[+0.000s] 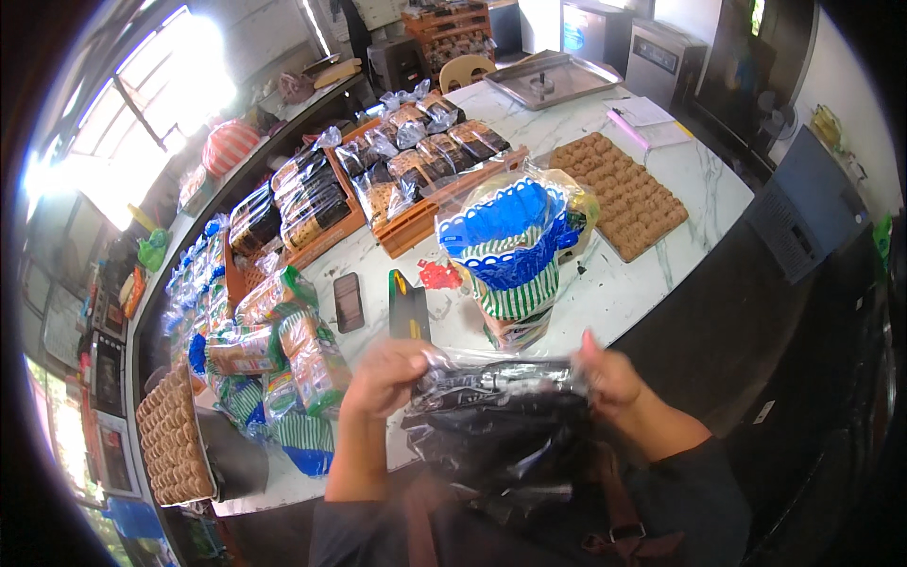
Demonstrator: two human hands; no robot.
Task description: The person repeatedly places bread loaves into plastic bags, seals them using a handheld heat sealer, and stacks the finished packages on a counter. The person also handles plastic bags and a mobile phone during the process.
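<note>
Between my two hands stretches a plastic bag (501, 402), clear along its upper edge and black below. My left hand (387, 376) pinches its left corner, and my right hand (609, 375) grips the opposite corner with the thumb pointing up. The bag hangs in front of my dark clothes at the table's near edge, so where its black part ends is hard to tell. Just beyond it stands an upright bundle of blue, white and green-striped plastic bags (515, 288). A dark green strip-like box (408, 307) and a phone (349, 302) lie left of that bundle.
Orange crates (402, 236) hold loaves in black-and-clear bags. Bagged bread (316, 364) is piled at left, near a tray of small brown rolls (175, 444). Another slab of rolls (619, 194) lies at right, with a metal tray (553, 80) behind. A laptop (803, 203) stands far right.
</note>
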